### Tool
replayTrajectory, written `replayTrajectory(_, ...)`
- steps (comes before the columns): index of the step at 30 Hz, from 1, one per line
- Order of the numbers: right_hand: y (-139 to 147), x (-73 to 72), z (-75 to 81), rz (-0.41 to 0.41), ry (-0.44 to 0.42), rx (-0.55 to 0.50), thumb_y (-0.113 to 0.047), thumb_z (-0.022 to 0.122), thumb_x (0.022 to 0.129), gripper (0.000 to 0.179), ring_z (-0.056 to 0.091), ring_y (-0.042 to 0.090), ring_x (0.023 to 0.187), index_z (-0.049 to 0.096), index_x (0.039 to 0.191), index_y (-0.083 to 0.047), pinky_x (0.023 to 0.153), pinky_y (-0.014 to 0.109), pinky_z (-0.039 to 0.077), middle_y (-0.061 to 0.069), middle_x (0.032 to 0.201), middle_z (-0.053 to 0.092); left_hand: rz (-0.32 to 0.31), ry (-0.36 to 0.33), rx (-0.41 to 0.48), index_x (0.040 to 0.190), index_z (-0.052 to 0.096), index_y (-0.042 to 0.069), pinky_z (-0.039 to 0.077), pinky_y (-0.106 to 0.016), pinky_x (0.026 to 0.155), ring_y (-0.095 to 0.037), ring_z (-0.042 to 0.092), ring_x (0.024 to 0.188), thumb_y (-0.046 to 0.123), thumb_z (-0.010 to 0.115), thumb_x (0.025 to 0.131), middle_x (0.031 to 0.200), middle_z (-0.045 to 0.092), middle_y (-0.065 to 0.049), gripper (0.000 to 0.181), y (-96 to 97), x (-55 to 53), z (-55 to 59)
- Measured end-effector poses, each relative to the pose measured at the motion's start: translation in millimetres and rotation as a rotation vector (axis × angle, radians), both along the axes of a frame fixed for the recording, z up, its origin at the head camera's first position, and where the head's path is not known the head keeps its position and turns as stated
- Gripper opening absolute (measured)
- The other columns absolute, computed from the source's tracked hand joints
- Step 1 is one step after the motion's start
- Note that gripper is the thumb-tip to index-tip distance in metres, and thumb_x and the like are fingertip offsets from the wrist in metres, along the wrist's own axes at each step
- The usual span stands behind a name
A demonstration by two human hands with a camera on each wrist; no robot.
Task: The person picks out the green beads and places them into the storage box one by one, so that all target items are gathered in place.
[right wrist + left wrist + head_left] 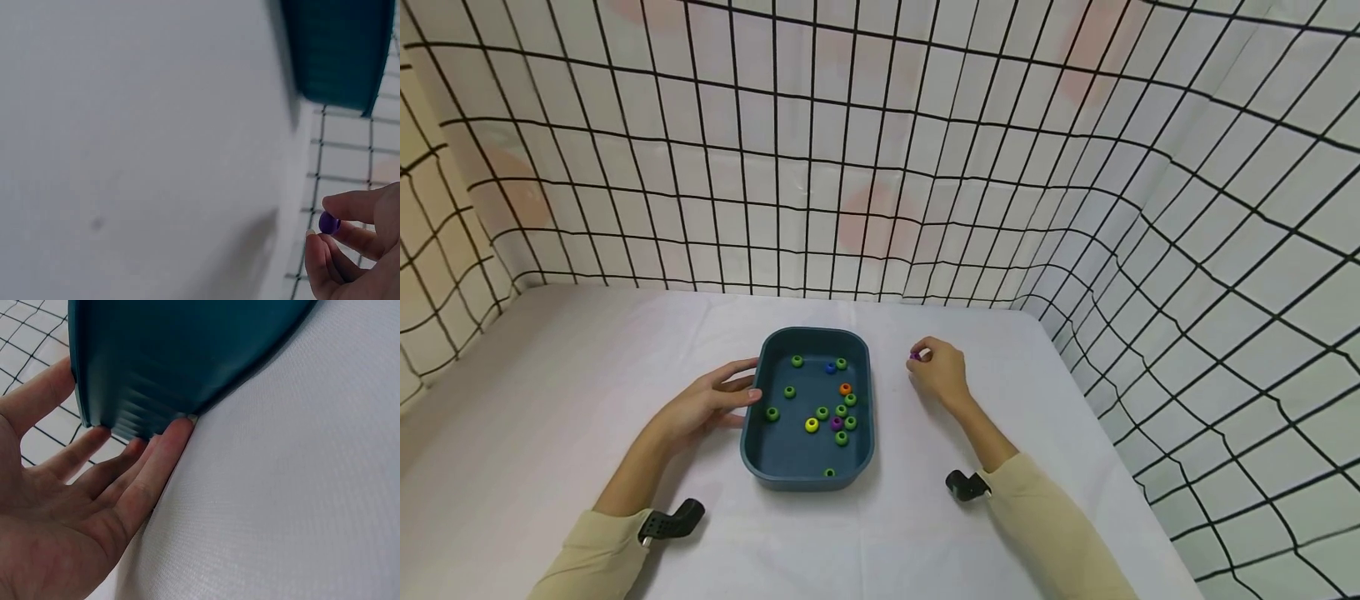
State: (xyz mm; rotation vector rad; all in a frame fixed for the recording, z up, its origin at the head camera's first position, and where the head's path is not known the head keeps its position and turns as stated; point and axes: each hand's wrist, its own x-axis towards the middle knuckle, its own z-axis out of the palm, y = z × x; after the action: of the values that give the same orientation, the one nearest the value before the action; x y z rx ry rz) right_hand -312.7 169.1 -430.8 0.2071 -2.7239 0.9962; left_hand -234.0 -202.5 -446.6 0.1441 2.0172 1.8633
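Note:
A dark blue-green tray point(790, 467) with a raised rim sits on the white cloth, holding several beads, mostly green, plus a yellow bead point(812, 425), an orange bead point(846, 389), a blue bead point(830, 367) and a purple bead point(837, 423). Against the tray's left side, my left hand point(703, 404) touches the outer wall with extended fingers; its thumb is at the rim. To the right of the tray, apart from it, my right hand point(943, 372) pinches another purple bead point(329, 222) between thumb and fingertips, above the cloth.
A black wire grid point(865, 167) stands behind the table over white sheeting, and another stretch runs along the right side point(1225, 292). Each wrist wears a black camera mount, one on the left point(673, 521) and one on the right point(966, 485).

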Motion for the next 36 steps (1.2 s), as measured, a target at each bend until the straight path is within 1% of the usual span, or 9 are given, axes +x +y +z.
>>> replayTrajectory(4,-23.1,14.6,19.8,0.084,0.001,-0.056,-0.012,0.076,0.089,0.014,0.061,0.021,0.07,0.074,0.101,-0.005,0.06,0.027,0.047,0.011,0.082,0.071,0.003,-0.003,0.008,0.162,0.023,0.013,0.057,-0.043,0.096,-0.045,0.038,0.146,0.022,0.064,0.099,0.168,0.017,-0.022,0.075,0.7,-1.3,-0.6)
replayTrajectory(7,-40.1,28.3,30.1,0.153,-0.008,-0.1,-0.015,0.077,0.09,0.016,0.061,0.019,0.071,0.074,0.103,-0.007,0.06,0.026,0.05,0.01,0.084,0.071,0.004,-0.002,0.009,0.162,0.023,0.013,0.058,-0.042,0.095,-0.045,0.039,0.145,0.021,0.063,0.1,0.168,0.018,-0.022,0.075,1.5,-1.6,-0.4)
replayTrajectory(11,-56.6,45.1,35.5,0.239,-0.022,-0.144,-0.017,0.077,0.091,0.016,0.062,0.017,0.072,0.074,0.105,-0.009,0.062,0.025,0.052,0.008,0.085,0.069,-0.004,0.003,0.01,0.162,0.023,0.013,0.058,-0.042,0.095,-0.045,0.04,0.145,0.022,0.063,0.1,0.167,0.018,-0.023,0.075,2.4,-2.7,0.5)
replayTrajectory(17,-67.9,59.8,32.5,0.332,-0.008,-0.124,-0.015,0.076,0.09,0.018,0.06,0.013,0.07,0.073,0.105,-0.005,0.061,0.023,0.051,0.008,0.082,0.067,-0.015,-0.008,0.018,0.162,0.021,0.012,0.058,-0.042,0.096,-0.045,0.038,0.146,0.021,0.063,0.1,0.168,0.016,-0.022,0.075,1.0,-3.1,1.3)
replayTrajectory(22,-70.1,63.3,29.4,0.342,-0.005,-0.135,-0.015,0.077,0.089,0.019,0.061,0.012,0.072,0.074,0.106,-0.005,0.063,0.023,0.051,0.007,0.084,0.068,-0.018,-0.016,0.009,0.163,0.02,0.012,0.057,-0.042,0.096,-0.045,0.037,0.147,0.022,0.062,0.101,0.169,0.014,-0.022,0.076,-0.7,-0.9,3.1)
replayTrajectory(26,-70.4,63.1,28.0,0.338,0.002,-0.15,-0.015,0.077,0.09,0.02,0.061,0.012,0.073,0.073,0.107,-0.006,0.064,0.023,0.052,0.007,0.084,0.067,-0.001,-0.009,-0.007,0.162,0.022,0.012,0.058,-0.042,0.095,-0.046,0.043,0.143,0.025,0.065,0.099,0.167,0.018,-0.026,0.078,-1.7,0.6,5.6)
replayTrajectory(31,-66.2,63.5,23.8,0.29,-0.004,-0.191,-0.014,0.078,0.089,0.022,0.061,0.013,0.07,0.073,0.108,-0.004,0.061,0.022,0.051,0.006,0.081,0.067,0.003,-0.013,-0.026,0.162,0.022,0.013,0.059,-0.042,0.093,-0.042,0.055,0.134,0.026,0.067,0.099,0.164,0.023,-0.029,0.078,-2.2,2.8,7.8)
replayTrajectory(34,-59.0,60.8,21.7,0.256,0.001,-0.182,-0.016,0.077,0.091,0.023,0.06,0.014,0.068,0.073,0.109,-0.003,0.059,0.023,0.05,0.006,0.079,0.068,-0.002,-0.025,-0.047,0.163,0.019,0.014,0.059,-0.043,0.093,-0.039,0.059,0.131,0.028,0.068,0.099,0.163,0.026,-0.03,0.081,-5.1,4.8,8.9)
replayTrajectory(36,-51.9,57.8,21.8,0.23,0.012,-0.161,-0.018,0.075,0.092,0.021,0.059,0.013,0.066,0.073,0.108,-0.004,0.058,0.023,0.049,0.005,0.077,0.067,-0.001,-0.025,-0.073,0.163,0.018,0.013,0.058,-0.044,0.093,-0.036,0.061,0.128,0.032,0.066,0.099,0.16,0.033,-0.03,0.082,-9.7,5.8,11.3)
